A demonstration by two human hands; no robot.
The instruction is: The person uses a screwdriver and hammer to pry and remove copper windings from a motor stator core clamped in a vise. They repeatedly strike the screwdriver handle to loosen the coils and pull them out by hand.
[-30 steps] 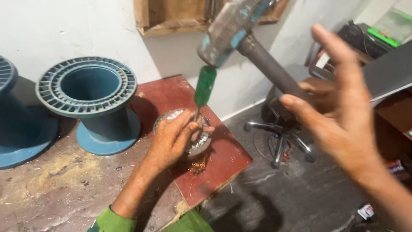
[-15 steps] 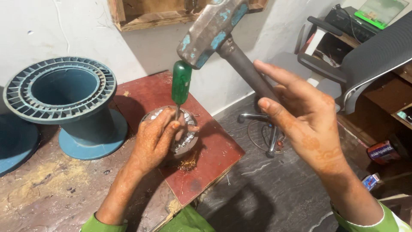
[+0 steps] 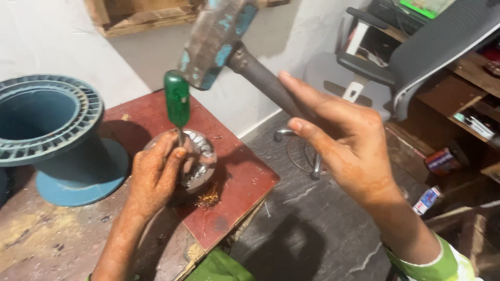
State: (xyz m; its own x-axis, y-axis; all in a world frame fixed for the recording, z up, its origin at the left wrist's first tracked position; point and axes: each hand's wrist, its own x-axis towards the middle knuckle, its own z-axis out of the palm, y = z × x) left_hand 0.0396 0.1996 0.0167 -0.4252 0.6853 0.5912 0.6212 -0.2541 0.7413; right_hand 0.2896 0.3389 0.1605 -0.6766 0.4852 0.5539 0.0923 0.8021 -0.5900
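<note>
Behind our bench a white plastered wall (image 3: 47, 47) closes off the far side, and a dark stone floor (image 3: 312, 229) opens to the right toward a grey office chair (image 3: 416, 57). We work on a flat dark-red board (image 3: 234, 177) whose near corner overhangs the worn wooden bench (image 3: 36, 244). Our left hand (image 3: 153, 177) closes its fingers around a green-handled screwdriver (image 3: 177, 101), held upright with its tip on a round silvery metal part (image 3: 200, 161) mid-board. Our right hand (image 3: 354, 156) grips the dark handle of a heavy blue-flecked steel hammer (image 3: 219, 36), its forefingers partly extended, the head just above the screwdriver's top. A large blue plastic spool (image 3: 57, 140) stands close at the left, leaving free room only rightward.
</note>
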